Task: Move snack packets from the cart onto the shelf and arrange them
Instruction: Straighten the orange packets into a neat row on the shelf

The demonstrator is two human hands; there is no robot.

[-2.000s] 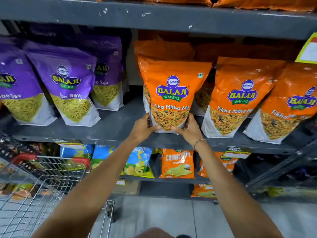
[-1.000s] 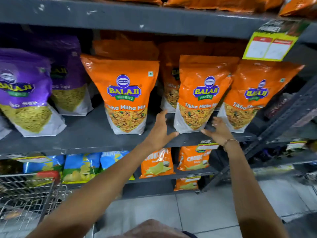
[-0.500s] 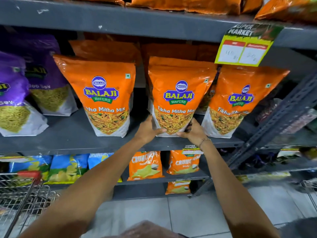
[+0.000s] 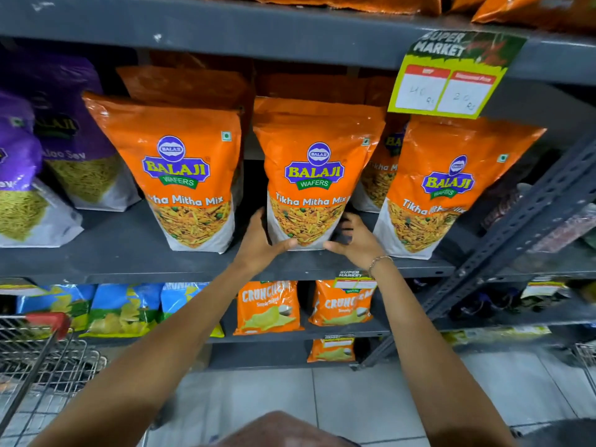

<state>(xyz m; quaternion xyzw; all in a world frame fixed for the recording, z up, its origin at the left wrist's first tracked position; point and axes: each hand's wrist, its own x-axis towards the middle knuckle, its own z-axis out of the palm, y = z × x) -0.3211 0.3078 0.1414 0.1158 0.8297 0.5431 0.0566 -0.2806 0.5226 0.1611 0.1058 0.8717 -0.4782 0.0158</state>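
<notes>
both hands are on the middle orange packet (image 4: 311, 175), a stand-up pouch of tikha mitha mix that sits upright near the front edge of the grey shelf (image 4: 122, 253); the left hand (image 4: 262, 241) cups its lower left corner with the thumb laid across the front of the base, and the right hand (image 4: 354, 238) cups the lower right corner, fingers wrapped round toward the back, so each hand is grasping the base of the pouch rather than its top. holding it low makes sense, i judge, because the weight sits in the bottom and the flat base is what has to be squared on the shelf for the label to face out. it stands between the left orange packet (image 4: 180, 175) and the right orange packet (image 4: 451, 188), apart from the left one with a dark gap between them, and nearer the right one, which leans a little. more orange pouches stand behind in a far row, so the front ones seem meant as a facing line. purple packets (image 4: 64, 150) fill the far left of the same shelf, and a yellow price tag (image 4: 448, 79) hangs from the shelf above. the cart (image 4: 42, 356) is at the lower left, its contents too blurred to tell. the step looks like straightening and spacing, not fetching
</notes>
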